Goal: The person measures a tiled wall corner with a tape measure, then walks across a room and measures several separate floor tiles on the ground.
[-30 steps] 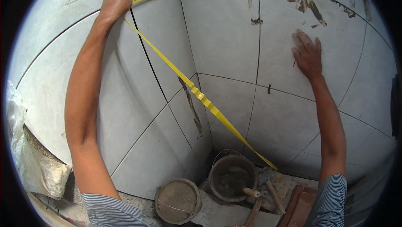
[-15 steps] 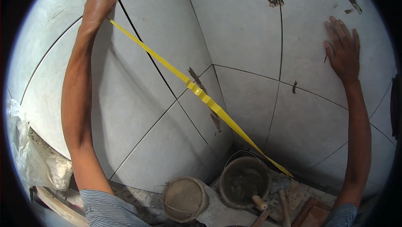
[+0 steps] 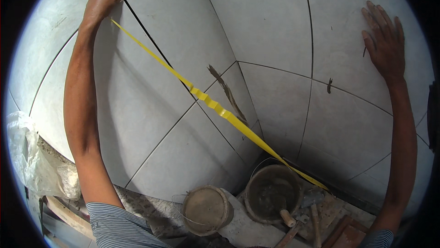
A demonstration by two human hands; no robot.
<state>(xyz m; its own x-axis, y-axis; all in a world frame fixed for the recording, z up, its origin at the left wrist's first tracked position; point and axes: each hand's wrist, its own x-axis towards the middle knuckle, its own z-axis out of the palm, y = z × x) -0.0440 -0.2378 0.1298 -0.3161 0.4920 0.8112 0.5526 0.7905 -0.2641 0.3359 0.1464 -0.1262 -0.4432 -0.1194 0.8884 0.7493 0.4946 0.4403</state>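
At the upper left, my left hand point(image 3: 101, 4) pinches a yellow tape measure point(image 3: 213, 105) against the tiled wall. One stretch of the tape's marked blade runs from my fingers along the upper edge of a pale grey tile point(image 3: 176, 28). Its other stretch, kinked midway, hangs slack diagonally down to the right, ending near the buckets; the tape's case is not visible. My right hand point(image 3: 386, 42) lies flat with fingers spread on the right-hand wall point(image 3: 270, 23), holding nothing.
Below the corner stand a bucket of murky liquid point(image 3: 206, 210) and a dark bucket point(image 3: 273, 193) with a wooden-handled tool point(image 3: 288, 218) in it. More tools and reddish tile pieces point(image 3: 348, 236) lie beside them. Clear plastic sheeting point(image 3: 34, 161) hangs at the left.
The view has shifted slightly. The slack tape has swung a little left across the tile joints. Both hands stay at about the same places on the walls.
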